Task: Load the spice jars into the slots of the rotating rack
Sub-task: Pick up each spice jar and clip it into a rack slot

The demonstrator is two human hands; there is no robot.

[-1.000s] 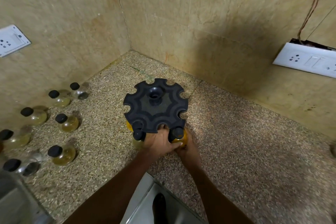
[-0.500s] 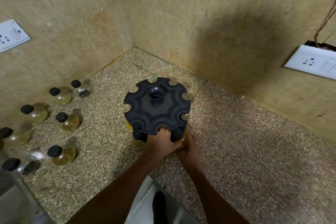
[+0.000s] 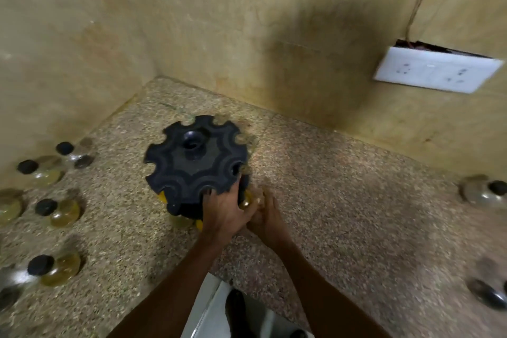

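Near the back corner of the speckled stone bench (image 3: 343,186) stands the black rotating rack (image 3: 196,164), most of its rim slots unfilled. The left hand (image 3: 223,212) rests on the rack's near edge, fingers curled over the rim, probably to steady or turn it. The right hand (image 3: 267,218) sits just beside it, seemingly cupping a yellowish spice jar (image 3: 248,200) at a near slot; blur hides whether its grip has closed. Loose black-capped jars (image 3: 59,212) wait along the left edge, and two more (image 3: 484,192) lie by the right edge, within reach for later loading
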